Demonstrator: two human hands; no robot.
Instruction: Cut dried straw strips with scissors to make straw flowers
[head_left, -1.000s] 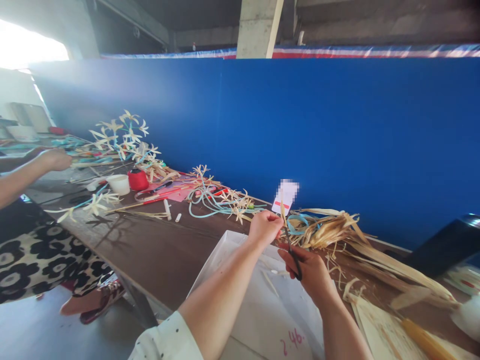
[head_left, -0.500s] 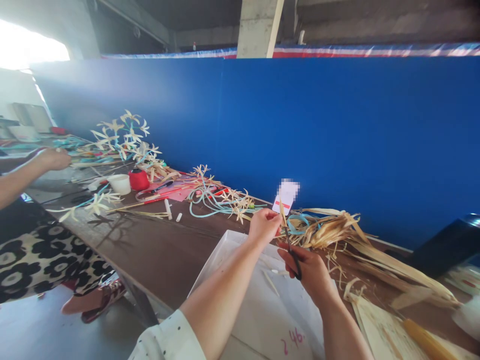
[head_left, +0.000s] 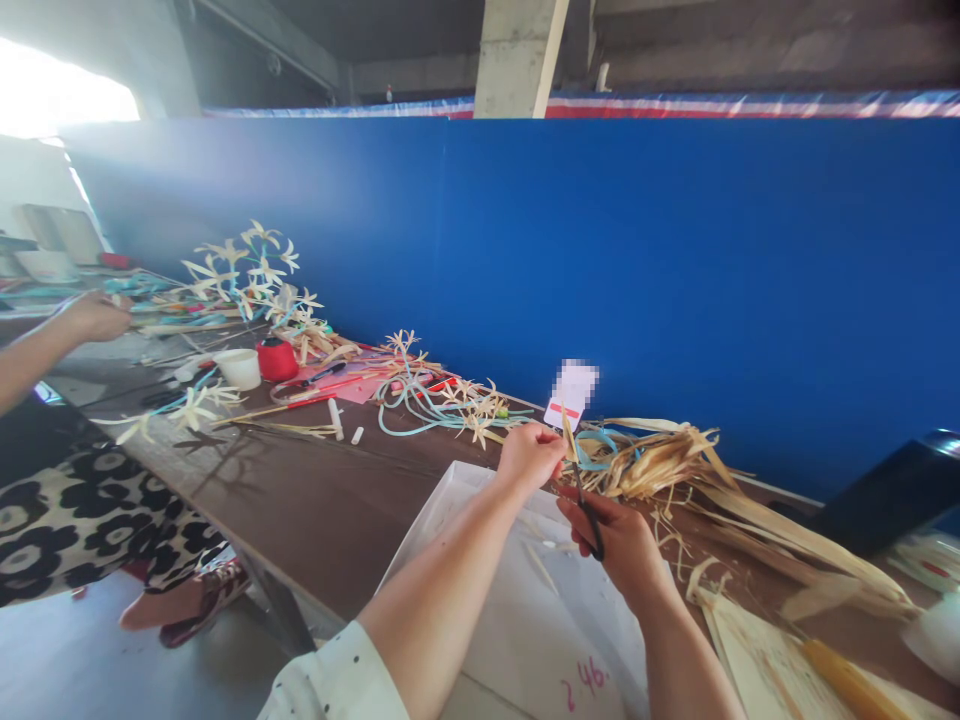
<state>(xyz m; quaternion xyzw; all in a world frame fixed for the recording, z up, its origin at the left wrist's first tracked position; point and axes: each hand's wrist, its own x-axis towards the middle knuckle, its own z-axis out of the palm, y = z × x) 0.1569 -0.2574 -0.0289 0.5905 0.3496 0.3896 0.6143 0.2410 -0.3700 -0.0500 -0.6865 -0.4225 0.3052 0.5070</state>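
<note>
Scissors (head_left: pixel 593 535), gripped in the right hand (head_left: pixel 626 545), pointed far-left; the left hand (head_left: pixel 529 456) pinched a pale strip (head_left: pixel 568 434), its long axis nearly matching theirs.

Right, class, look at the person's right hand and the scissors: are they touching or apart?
Touching. The head view shows it: the right hand holds the scissors, with the dark handle against its fingers.

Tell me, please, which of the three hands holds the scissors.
The wearer's right hand, with the black scissors in its grip. The left hand holds a pale strip instead; the co-worker's hand is apart, near the picture's left edge.
</note>
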